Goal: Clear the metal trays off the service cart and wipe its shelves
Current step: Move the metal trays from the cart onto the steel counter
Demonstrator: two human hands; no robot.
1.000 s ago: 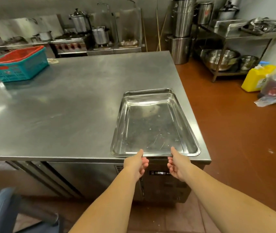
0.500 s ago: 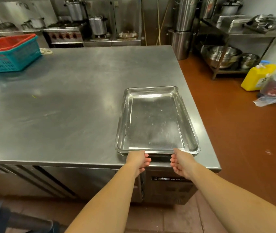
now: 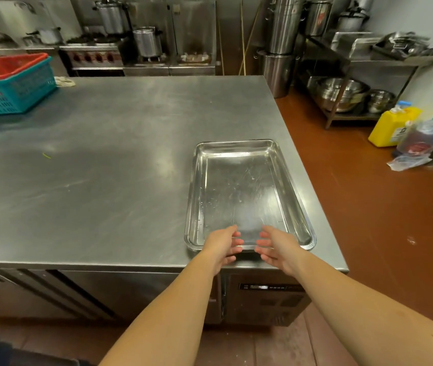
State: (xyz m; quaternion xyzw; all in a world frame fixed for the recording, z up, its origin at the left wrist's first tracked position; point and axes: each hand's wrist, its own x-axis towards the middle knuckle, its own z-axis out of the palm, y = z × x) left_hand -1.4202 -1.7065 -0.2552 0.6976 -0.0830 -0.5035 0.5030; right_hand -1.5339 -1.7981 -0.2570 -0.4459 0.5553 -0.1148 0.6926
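- Shallow rectangular stainless-steel tray (image 3: 239, 180) lies flat on the steel worktop (image 3: 104, 167), lower centre-right of frame, near the worktop's right front corner; long side runs away from the camera, nothing in it.
- Left hand (image 3: 223, 244) is over the tray's near rim, fingers loose and slightly bent, pointing right, gripping nothing.
- Right hand (image 3: 276, 247) is just beside it, also over the near rim, fingers loose and pointing left, gripping nothing.
- The two hands' fingertips are close together but apart; cannot tell whether either hand touches the rim.
- Teal plastic basket (image 3: 25, 96) with a red basket nested inside sits on the worktop, upper left of frame, well apart from the tray.
- Reddish-brown floor (image 3: 381, 220) fills the right side.
- Yellow plastic jug (image 3: 392, 126) and a clear bottle with green cap (image 3: 424, 136) stand on the floor, right edge.
- Metal rack (image 3: 395, 59) in the upper right holds steel mixing bowls (image 3: 342, 93) on its low shelf.
- Tall steel stock pots (image 3: 281, 35) are stacked top centre-right.
- Gas range (image 3: 91, 56) with pots sits along the back wall, upper left.
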